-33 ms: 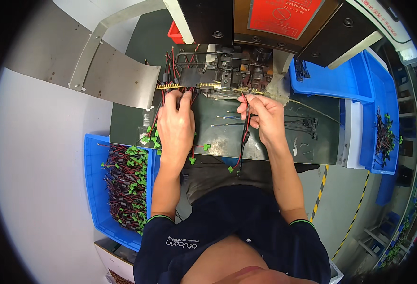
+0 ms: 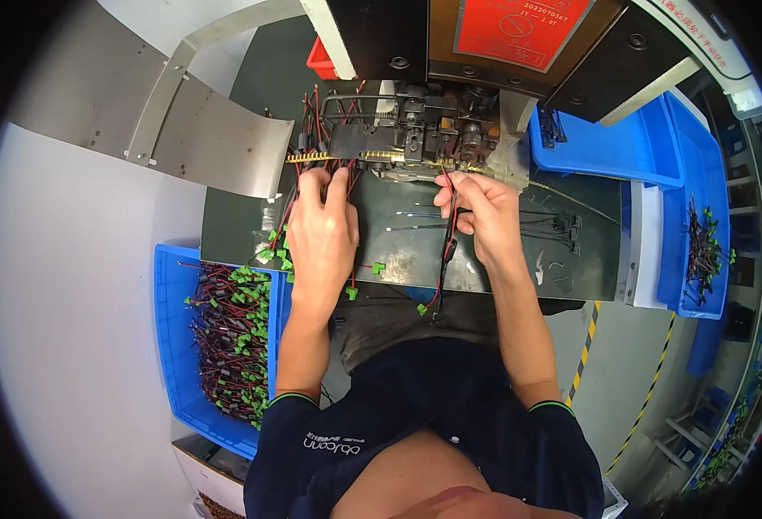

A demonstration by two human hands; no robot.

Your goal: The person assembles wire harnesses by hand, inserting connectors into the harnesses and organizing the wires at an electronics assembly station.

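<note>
My right hand (image 2: 487,208) pinches a red-and-black wire lead (image 2: 448,227) between thumb and fingertips, just in front of the crimping machine (image 2: 446,130). The lead's upper end is at the machine's tooling. Its lower part hangs over the table's front edge, with a green connector (image 2: 422,309) near the bottom. On the left, my left hand (image 2: 322,225) rests over a pile of similar leads (image 2: 312,130), palm down. Its visible fingers are bent and apart among the wires, and no grip on a lead shows. Green connectors (image 2: 277,246) lie beside its wrist.
A brass terminal strip (image 2: 307,158) enters the machine from the left. Black wire leads (image 2: 554,227) lie right of my right hand on the dark table (image 2: 376,227). A blue bin (image 2: 173,337) of leads stands at lower left; blue trays (image 2: 605,160) are at right.
</note>
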